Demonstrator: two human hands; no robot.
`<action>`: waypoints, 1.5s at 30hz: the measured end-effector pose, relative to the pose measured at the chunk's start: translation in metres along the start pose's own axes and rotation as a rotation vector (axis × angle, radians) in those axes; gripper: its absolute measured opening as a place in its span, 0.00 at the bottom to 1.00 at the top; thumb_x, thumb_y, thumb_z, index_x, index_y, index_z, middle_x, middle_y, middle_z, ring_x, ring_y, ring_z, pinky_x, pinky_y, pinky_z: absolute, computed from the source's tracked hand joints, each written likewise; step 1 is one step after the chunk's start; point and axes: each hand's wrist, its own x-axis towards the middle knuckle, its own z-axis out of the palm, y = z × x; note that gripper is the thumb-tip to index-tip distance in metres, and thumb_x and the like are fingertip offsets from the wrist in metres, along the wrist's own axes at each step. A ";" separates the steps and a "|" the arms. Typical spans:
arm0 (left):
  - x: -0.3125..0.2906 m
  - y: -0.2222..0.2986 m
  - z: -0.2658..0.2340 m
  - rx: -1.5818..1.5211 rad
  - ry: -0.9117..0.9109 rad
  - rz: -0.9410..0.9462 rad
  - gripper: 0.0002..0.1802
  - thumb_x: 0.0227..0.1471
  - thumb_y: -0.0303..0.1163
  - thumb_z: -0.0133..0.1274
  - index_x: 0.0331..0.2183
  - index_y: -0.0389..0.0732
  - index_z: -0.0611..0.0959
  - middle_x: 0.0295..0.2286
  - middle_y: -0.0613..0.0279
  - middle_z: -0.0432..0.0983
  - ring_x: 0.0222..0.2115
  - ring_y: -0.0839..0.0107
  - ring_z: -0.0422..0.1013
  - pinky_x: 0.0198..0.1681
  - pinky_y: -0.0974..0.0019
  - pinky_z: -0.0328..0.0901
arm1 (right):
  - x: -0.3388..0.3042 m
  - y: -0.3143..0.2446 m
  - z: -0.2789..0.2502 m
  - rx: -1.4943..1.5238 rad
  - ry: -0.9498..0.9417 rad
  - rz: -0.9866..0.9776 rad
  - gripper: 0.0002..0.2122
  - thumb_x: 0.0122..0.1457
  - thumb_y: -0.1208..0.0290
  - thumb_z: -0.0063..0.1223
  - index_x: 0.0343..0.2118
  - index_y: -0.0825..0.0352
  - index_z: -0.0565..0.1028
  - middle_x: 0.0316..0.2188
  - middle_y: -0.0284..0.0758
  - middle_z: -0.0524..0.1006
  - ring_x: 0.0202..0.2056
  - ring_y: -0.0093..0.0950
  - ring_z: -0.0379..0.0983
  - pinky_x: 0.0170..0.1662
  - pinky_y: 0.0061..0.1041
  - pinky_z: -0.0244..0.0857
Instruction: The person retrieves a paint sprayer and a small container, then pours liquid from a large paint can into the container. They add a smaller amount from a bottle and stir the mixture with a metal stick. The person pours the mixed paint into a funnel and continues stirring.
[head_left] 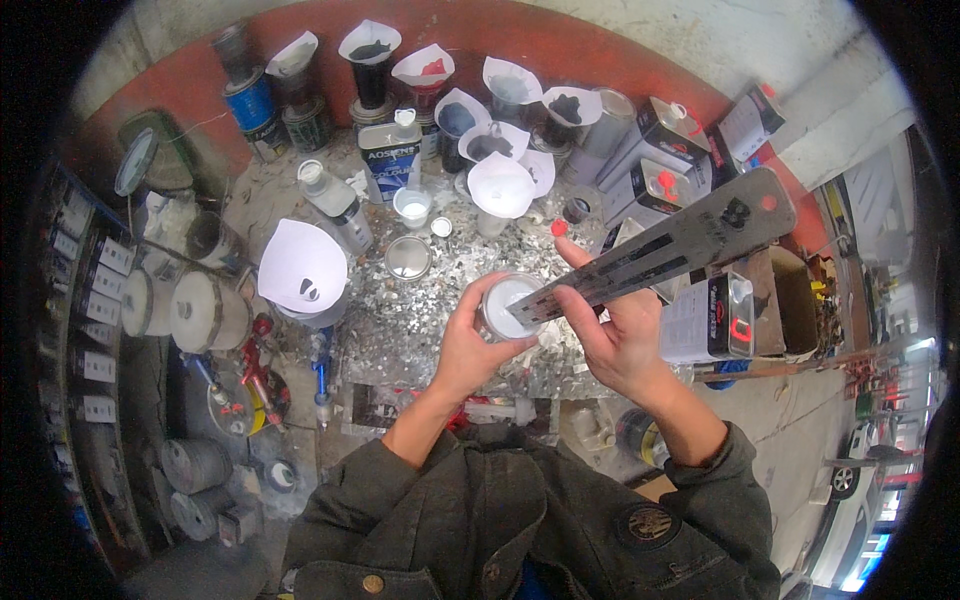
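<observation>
Around a clear cup [487, 322] of pale grey-white liquid my left hand [468, 345] is wrapped, over the middle of the workbench. My right hand [628, 342] grips a long, flat, dark grey mixing stick [690, 246] between thumb and fingers, its index finger stretched along the far side. The stick slants down to the left, and its narrow end is inside the cup. Left of the cup, a round metal lid [408, 258] lies on the paint-spattered bench [385, 330]. A small cup of white liquid [412, 207] and a white cap [441, 227] are beyond it.
Cans and cups topped with white paper funnels [500, 188] crowd the back. A white bottle [330, 205] and a blue-labelled can [391, 160] stand left of centre. Rectangular tins [708, 320] stand at right. Spray guns [256, 375] hang off the front left edge, near shelves [95, 330].
</observation>
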 end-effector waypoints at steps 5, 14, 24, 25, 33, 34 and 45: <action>-0.001 -0.004 0.002 0.034 -0.008 -0.008 0.47 0.36 0.18 0.71 0.59 0.37 0.67 0.54 0.59 0.69 0.56 0.68 0.67 0.61 0.62 0.62 | 0.018 -0.005 -0.013 -0.126 0.138 -0.164 0.18 0.57 0.77 0.63 0.51 0.71 0.78 0.34 0.41 0.82 0.26 0.28 0.76 0.34 0.25 0.68; -0.002 0.000 0.002 0.033 0.012 0.003 0.47 0.35 0.18 0.71 0.58 0.37 0.68 0.54 0.58 0.69 0.56 0.67 0.67 0.62 0.62 0.61 | 0.021 0.005 -0.021 -0.118 0.124 -0.045 0.17 0.59 0.77 0.61 0.52 0.71 0.77 0.28 0.38 0.80 0.23 0.25 0.71 0.29 0.24 0.65; -0.001 0.002 0.001 -0.004 0.017 -0.009 0.47 0.36 0.18 0.71 0.58 0.36 0.68 0.54 0.58 0.70 0.55 0.68 0.67 0.61 0.62 0.62 | -0.002 -0.001 0.004 -0.037 0.027 -0.006 0.18 0.59 0.77 0.60 0.53 0.70 0.77 0.29 0.37 0.80 0.28 0.27 0.76 0.35 0.24 0.67; -0.001 0.002 0.001 -0.007 0.018 -0.014 0.47 0.37 0.18 0.71 0.58 0.36 0.68 0.54 0.58 0.70 0.55 0.68 0.67 0.61 0.62 0.62 | -0.001 -0.003 0.005 -0.021 0.042 -0.012 0.18 0.59 0.77 0.61 0.53 0.71 0.77 0.29 0.37 0.80 0.28 0.27 0.75 0.35 0.24 0.67; -0.003 -0.001 0.002 0.018 0.017 -0.024 0.48 0.36 0.18 0.71 0.59 0.36 0.67 0.54 0.58 0.69 0.55 0.68 0.67 0.61 0.62 0.61 | 0.023 -0.003 -0.016 -0.120 0.191 -0.146 0.17 0.58 0.77 0.62 0.50 0.72 0.78 0.32 0.42 0.82 0.24 0.25 0.74 0.30 0.24 0.66; -0.003 0.001 0.003 0.013 0.015 -0.037 0.48 0.36 0.18 0.71 0.59 0.36 0.67 0.54 0.58 0.69 0.55 0.68 0.67 0.61 0.62 0.61 | 0.024 -0.003 -0.019 -0.106 0.187 -0.123 0.16 0.58 0.77 0.62 0.50 0.72 0.78 0.32 0.42 0.82 0.24 0.24 0.73 0.30 0.24 0.66; 0.000 0.004 0.000 0.050 0.046 0.017 0.47 0.35 0.18 0.72 0.58 0.37 0.68 0.53 0.58 0.70 0.55 0.67 0.68 0.60 0.62 0.63 | 0.006 0.007 0.000 -0.171 0.084 -0.099 0.19 0.58 0.77 0.59 0.53 0.74 0.75 0.27 0.40 0.79 0.24 0.33 0.75 0.32 0.30 0.68</action>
